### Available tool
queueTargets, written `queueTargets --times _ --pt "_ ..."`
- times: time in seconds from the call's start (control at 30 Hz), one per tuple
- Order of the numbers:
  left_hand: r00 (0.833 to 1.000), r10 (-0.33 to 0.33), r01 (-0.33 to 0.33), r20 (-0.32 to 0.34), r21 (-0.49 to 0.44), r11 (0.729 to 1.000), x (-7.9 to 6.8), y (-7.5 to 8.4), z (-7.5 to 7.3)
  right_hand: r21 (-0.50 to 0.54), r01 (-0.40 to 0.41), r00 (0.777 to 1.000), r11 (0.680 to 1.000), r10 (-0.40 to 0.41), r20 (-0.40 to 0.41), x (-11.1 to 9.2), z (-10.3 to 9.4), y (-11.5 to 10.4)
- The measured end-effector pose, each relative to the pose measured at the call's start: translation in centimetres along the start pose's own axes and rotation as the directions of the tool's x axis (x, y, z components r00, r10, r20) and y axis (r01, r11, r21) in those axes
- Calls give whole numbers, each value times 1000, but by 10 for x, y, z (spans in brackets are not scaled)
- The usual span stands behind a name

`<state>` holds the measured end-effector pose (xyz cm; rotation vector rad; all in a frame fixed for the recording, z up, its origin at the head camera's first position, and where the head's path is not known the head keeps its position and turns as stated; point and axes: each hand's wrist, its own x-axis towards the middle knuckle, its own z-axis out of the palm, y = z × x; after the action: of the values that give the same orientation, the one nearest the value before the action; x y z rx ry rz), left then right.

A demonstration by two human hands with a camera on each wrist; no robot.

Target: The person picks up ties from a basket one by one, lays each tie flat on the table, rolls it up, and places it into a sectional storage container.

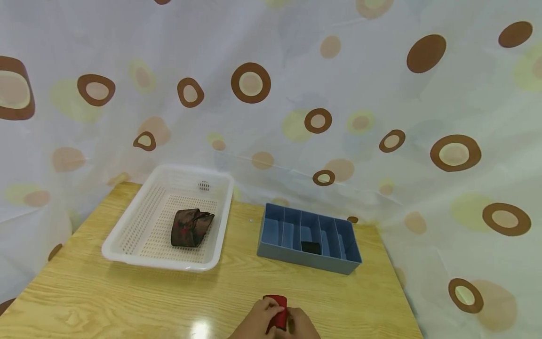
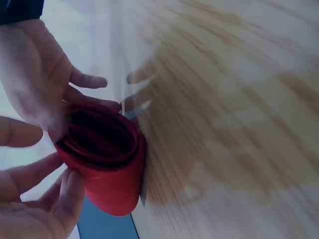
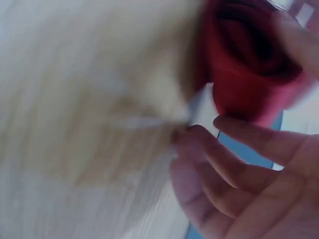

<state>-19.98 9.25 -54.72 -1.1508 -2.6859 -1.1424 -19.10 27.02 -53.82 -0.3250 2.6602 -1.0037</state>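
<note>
- Hands meet at the near edge of the tabletop [image 1: 127, 292], a little right of the middle, with a red roll [image 1: 277, 310] between them.
- Left hand [image 1: 256, 320] has its fingers curled on the left side of the roll; the left wrist view shows the roll [image 2: 107, 164] as a hollow tube of wound red material, open at the end, with fingertips [image 2: 70, 191] pressing its side.
- Right hand [image 1: 302, 325] holds the right side, fingers bent round it; its wrist view is blurred, but the roll [image 3: 249, 64] lies against the fingers [image 3: 259, 142].
- White basket [image 1: 127, 235] stands far left with a dark folded cloth [image 1: 190, 228] inside.
- Blue divider box [image 1: 309, 268] stands far right; a small black thing [image 1: 311, 247] lies in one middle compartment.
- Risk, as I judge it: the roll is only wound, so a looser grip could let it spring open or slide toward the near edge.
- Pressing too hard could flatten the tube, because it is hollow.
</note>
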Motion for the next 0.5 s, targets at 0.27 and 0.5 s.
queueTargets --times 0.27,0.5 --pt "985 -40 98 170 -350 932 3 -7 3 231 -126 990 965 106 96 1 -16 3" --pt "921 -377 371 98 -516 772 -6 -11 6 290 -131 991 948 114 75 4 -11 6"
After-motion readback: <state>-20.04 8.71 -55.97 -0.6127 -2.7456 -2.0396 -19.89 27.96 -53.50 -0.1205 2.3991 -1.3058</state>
